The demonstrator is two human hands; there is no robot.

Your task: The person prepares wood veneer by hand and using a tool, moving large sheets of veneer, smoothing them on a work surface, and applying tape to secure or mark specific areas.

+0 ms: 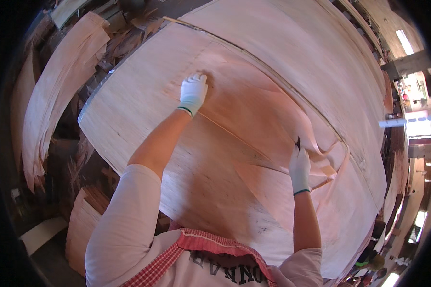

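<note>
A large, thin, pale wood veneer sheet (pixel 244 95) spreads in front of me, buckled into raised waves at its right side. My left hand (pixel 194 91), in a white glove with a green-edged cuff, rests on the sheet with its fingers curled together; whatever may be under them is hidden. Lower right, my right hand (pixel 300 170), gloved the same way, is closed beside the folded veneer (pixel 328 167). A small dark object (pixel 298 142) juts from its fingertips, too small to identify. Below the left hand, a straight veneer edge (pixel 230 133) runs toward the right hand.
A thin strip (pixel 268 69) crosses the sheets beyond my hands. Stacked, curved veneer pieces (pixel 57 95) stand at the far left, with another veneer stack (pixel 84 225) at the lower left. A wooden beam (pixel 407 64) and bright openings lie at the right.
</note>
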